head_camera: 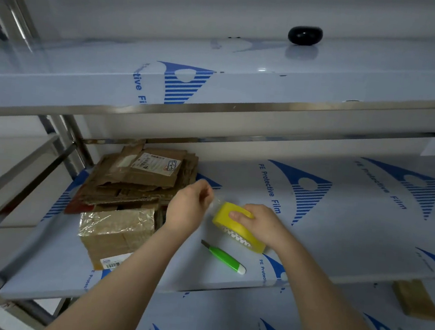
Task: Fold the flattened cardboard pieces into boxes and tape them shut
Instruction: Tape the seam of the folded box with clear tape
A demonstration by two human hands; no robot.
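Two hands over shelf [338, 231]: right hand [260, 223] grips dispenser [241, 238], left hand [187, 207] pinches its tape end [214, 202]. Cardboard stack [140, 178], left rear corner; taped box [118, 231] before it; knife [224, 257] near front edge.

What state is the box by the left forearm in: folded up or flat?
Folded up: the box shows a top and a front face, with shiny tape over the top.

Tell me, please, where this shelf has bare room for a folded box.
The shelf is bare right of the tape roll, and at the front corner left of the taped box. The cardboard stack crowds the back left.
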